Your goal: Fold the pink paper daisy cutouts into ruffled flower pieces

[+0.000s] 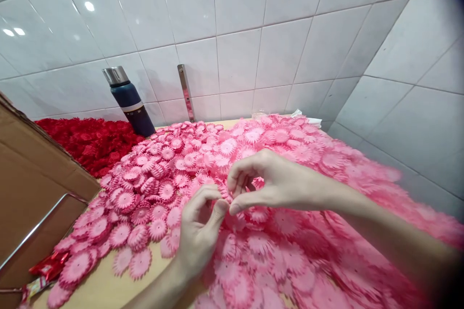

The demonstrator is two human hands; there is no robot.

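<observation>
Above a wide pile of pink scalloped fabric flower discs [166,190], my two hands meet fingertip to fingertip. My left hand [201,224] is closed in a pinch, thumb against the curled index finger. From the right comes my right hand [261,183], its thumb and index finger also pinched, the other fingers curled. A bit of pink shows between the fingertips, but I cannot tell whether it is a held piece or the pile behind. Many discs have a small dark hole in the middle. Those at left have curled edges; those at right look flatter.
A dark blue flask [132,104] with a steel cap leans at the back left, beside a red petal heap [94,145]. A cardboard box [39,178] stands at left, near a red wrapper [49,266]. A metal strip [185,91] rests against the tiled wall [239,63].
</observation>
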